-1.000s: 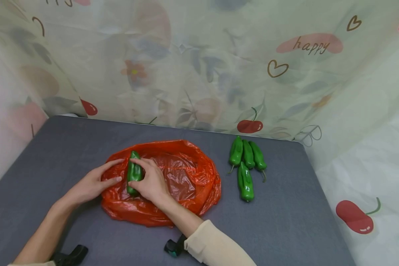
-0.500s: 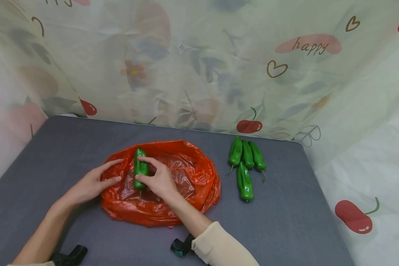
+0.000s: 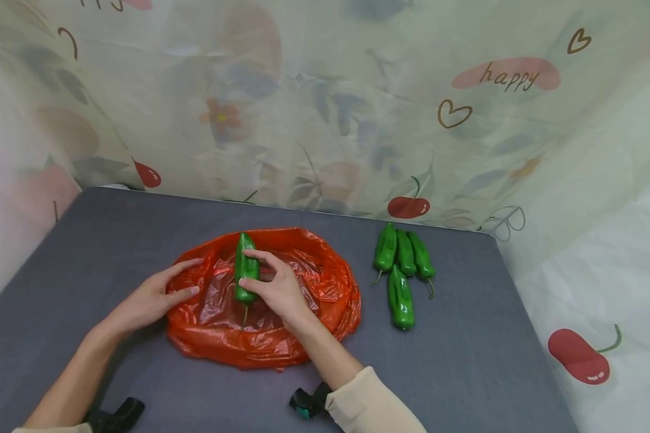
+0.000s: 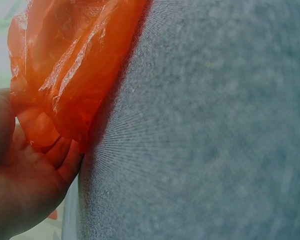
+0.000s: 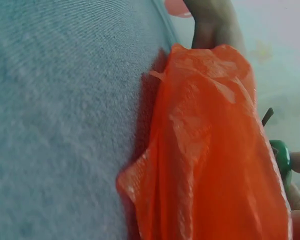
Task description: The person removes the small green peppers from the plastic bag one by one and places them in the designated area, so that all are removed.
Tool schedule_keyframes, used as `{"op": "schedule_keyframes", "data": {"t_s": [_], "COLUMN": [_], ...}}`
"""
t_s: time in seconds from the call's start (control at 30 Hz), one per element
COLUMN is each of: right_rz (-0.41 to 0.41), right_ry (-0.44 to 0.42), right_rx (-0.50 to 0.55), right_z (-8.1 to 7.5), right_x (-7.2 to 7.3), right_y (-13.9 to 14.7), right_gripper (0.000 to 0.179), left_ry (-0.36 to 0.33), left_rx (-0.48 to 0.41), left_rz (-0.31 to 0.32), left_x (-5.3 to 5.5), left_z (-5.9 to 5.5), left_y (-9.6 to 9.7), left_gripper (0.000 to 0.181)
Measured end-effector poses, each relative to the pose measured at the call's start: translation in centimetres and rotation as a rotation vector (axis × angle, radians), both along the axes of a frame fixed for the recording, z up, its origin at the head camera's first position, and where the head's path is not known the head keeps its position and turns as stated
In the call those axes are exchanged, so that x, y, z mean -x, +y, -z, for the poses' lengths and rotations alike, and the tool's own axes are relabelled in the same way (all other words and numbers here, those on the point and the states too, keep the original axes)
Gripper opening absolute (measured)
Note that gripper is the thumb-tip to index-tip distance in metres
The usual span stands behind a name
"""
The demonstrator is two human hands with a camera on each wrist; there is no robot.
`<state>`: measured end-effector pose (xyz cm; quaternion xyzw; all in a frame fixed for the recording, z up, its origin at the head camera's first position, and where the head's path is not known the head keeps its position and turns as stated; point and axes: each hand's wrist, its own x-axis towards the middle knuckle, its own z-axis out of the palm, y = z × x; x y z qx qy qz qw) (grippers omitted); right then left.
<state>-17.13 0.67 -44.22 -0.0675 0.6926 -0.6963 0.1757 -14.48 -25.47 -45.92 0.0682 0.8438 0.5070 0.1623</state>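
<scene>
My right hand pinches a green chili pepper between thumb and fingers, over the mouth of a red plastic bag. The pepper's thin stem points toward me. In the right wrist view the bag covers most of the hand, and a bit of the pepper shows past its edge. My left hand holds the bag's left rim. In the left wrist view the thumb lies on one side of the red film and curled fingers sit under it.
Several green peppers lie in a group on the grey tabletop, to the right of the bag. A patterned curtain hangs behind the table. A black strap device sits on the right wrist.
My right hand has moved right and slightly away with the pepper, from the bag's left side toward its middle. The stem has come into sight. My left hand has stayed at the rim.
</scene>
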Motion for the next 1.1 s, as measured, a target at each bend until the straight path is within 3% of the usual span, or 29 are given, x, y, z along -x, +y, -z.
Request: {"op": "schedule_keyframes", "data": {"t_s": [0.83, 1.1], "right_rz": [-0.003, 0.02], "right_ry": [0.039, 0.068], "right_rx": [0.001, -0.036], "right_z": [-1.7, -1.0], "right_x": [-0.5, -0.5], "right_y": [5.2, 7.0], "right_gripper": [0.053, 0.05], "left_ry": [0.006, 0.004], "left_rx": [-0.049, -0.063], "left_rz": [0.012, 0.015], "left_x": [-0.2, -0.2], "left_z": [0.2, 0.3], "left_y": [0.0, -0.1], "left_gripper": [0.067, 0.066]}}
